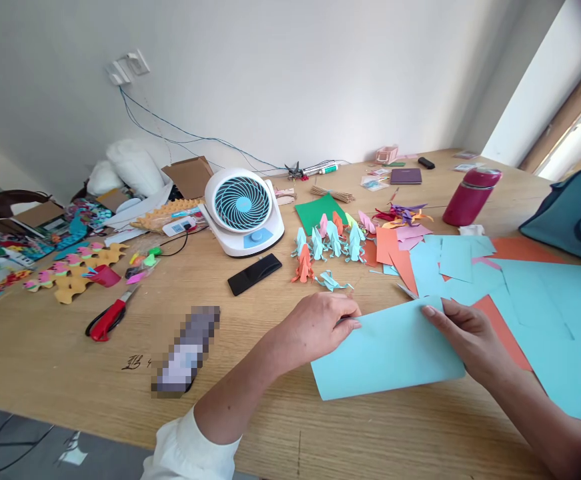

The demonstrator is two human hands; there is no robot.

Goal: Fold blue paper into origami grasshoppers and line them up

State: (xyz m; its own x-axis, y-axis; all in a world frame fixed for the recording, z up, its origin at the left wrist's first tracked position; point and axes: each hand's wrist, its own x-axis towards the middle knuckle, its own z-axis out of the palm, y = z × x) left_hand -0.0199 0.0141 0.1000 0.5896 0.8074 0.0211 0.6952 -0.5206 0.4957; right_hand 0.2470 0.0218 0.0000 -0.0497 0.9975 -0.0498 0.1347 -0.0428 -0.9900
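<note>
A light blue sheet of paper point(390, 357) is held up between my two hands, just above the table's front part. My left hand point(323, 323) pinches its upper left edge, thumb on the near side. At the upper right corner my right hand point(470, 333) grips the sheet, with the thumb on top and the fingers behind. Behind the sheet stand several folded paper figures point(335, 240) in light blue, pink and orange. One light blue figure point(331, 280) lies nearest my left hand. The tip of a metal blade point(407, 291) shows beyond the paper; the rest is hidden.
Orange and light blue sheets point(545, 300) spread at right, near a magenta bottle point(471, 197) and a blue bag point(573, 213). A white fan point(243, 210), a black phone-like slab point(255, 274), red-handled scissors point(113, 313) and a blurred-out phone point(187, 353) lie leftward.
</note>
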